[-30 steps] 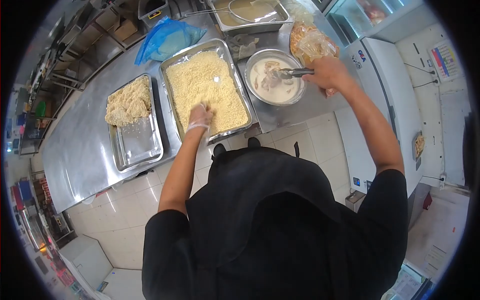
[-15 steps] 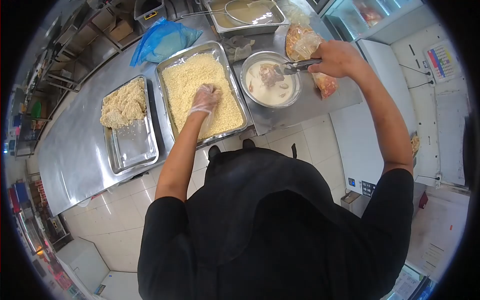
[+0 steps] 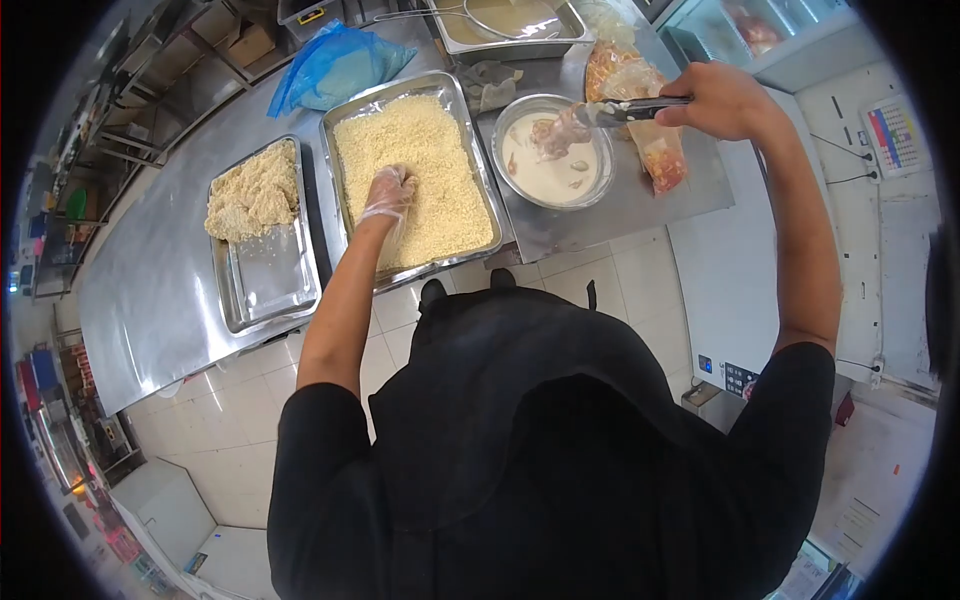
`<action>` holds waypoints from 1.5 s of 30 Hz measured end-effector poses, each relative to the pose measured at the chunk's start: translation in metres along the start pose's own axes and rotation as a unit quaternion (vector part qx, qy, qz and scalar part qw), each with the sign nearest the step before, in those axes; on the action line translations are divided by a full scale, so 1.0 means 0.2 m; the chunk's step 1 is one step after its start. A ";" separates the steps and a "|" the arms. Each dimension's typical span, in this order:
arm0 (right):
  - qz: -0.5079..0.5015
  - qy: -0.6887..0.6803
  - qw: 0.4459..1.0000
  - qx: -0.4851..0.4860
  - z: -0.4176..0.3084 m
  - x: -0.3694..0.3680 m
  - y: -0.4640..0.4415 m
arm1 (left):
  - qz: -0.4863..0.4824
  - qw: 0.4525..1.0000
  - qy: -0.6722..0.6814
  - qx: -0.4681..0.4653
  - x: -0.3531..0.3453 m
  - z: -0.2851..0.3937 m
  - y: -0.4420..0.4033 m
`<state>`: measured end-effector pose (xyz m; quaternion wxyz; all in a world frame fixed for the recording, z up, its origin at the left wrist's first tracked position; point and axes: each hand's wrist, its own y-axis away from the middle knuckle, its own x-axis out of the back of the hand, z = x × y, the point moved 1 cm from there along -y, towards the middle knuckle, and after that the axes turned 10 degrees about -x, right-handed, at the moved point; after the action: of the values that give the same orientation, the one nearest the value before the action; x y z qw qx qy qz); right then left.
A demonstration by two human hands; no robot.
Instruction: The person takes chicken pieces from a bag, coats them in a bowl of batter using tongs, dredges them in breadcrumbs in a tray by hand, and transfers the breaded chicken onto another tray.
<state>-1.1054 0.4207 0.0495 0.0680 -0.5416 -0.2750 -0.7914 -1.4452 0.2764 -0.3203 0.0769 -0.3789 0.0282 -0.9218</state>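
My left hand (image 3: 389,192), in a clear plastic glove, is in the pale crumbs (image 3: 430,150) of the large metal tray (image 3: 327,160); its fingers are curled and whatever they hold is hidden. My right hand (image 3: 722,101), bare, is closed on the black handle of metal tongs (image 3: 640,108). The tongs' tips grip a wet piece of meat (image 3: 566,130) over the round bowl of white batter (image 3: 545,183). Left of the crumb tray, a smaller metal tray (image 3: 270,320) carries crumb-coated pieces (image 3: 255,190) at its far end.
A blue plastic bag (image 3: 345,68) lies behind the crumb tray. Beside it are a grey cloth (image 3: 490,85) and a deep metal pan (image 3: 590,38) of liquid with a strainer. Clear bags of meat (image 3: 660,160) lie right of the bowl. A white freezer (image 3: 715,270) stands at the right.
My right hand has moved right and upward with the tongs, and the meat is lifted partly out of the batter. My left hand has shifted within the crumbs, further from me than at first.
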 end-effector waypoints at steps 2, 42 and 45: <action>0.039 0.016 0.999 0.017 0.02 -0.06 -0.05 | -0.011 0.998 -0.034 0.044 0.02 0.04 -0.05; -0.047 0.048 0.997 0.048 -0.06 -0.17 -0.31 | -0.072 0.988 -0.068 0.122 0.21 0.09 -0.23; -0.058 0.060 0.993 0.079 -0.13 0.03 -0.21 | -0.018 0.989 -0.048 0.139 0.30 0.08 -0.12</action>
<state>-1.1460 0.4433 0.0325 0.0811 -0.4692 -0.3625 -0.8012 -1.4784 0.2913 -0.2652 0.1132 -0.4088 -0.1113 -0.8987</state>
